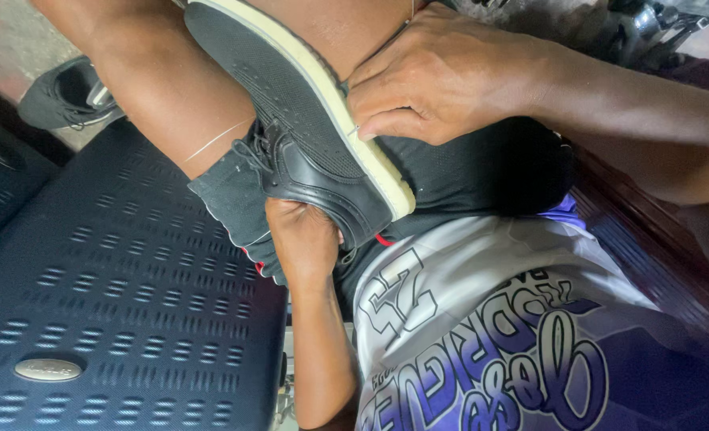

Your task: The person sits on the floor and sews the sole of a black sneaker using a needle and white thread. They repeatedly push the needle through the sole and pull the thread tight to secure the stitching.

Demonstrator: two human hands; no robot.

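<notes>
A black lace-up shoe (314, 136) with a cream sole (370, 160) lies sole-up across my bare thigh (163, 80). My left hand (302, 239) grips it from below, at the dark leather upper. My right hand (442, 76) rests on the sole's edge, fingers pinched shut on a thin needle (355, 128) whose tip shows at the rim. A pale thread (219, 140) runs slack across my leg toward the shoe. A piece of black fabric (238, 199) hangs beside the shoe's laces.
A dark blue perforated metal bench seat (115, 295) fills the left. A second black shoe (67, 96) lies on the floor at the upper left. My white and purple printed shirt (514, 335) covers the lower right.
</notes>
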